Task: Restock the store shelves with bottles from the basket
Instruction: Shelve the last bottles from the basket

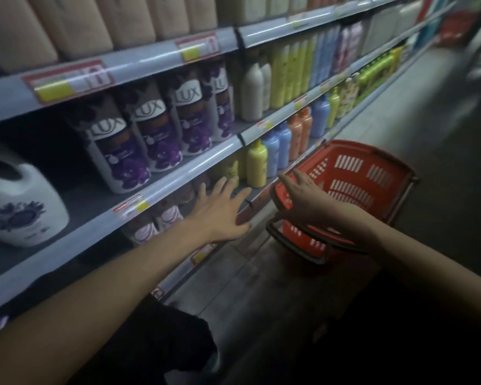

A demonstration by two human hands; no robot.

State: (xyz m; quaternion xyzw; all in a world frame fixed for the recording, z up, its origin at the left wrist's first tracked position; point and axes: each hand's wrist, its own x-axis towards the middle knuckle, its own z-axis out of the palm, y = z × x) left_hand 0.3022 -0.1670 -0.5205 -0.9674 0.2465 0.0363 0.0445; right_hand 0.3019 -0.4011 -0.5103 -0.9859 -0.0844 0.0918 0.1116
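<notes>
From my head camera: my left hand (pixel 222 209) is spread flat, holding nothing, before the grey metal shelf edge (pixel 178 176). My right hand (pixel 306 198), also released, hovers over the red plastic basket (pixel 353 182) on the floor; I see no bottles inside it.

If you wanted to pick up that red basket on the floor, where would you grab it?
Probably by the dark handles, from above. They lie folded outward over the rim of the red basket, which sits upright on the floor, and the right hand hovers open just above them. The left hand is open too.
</notes>
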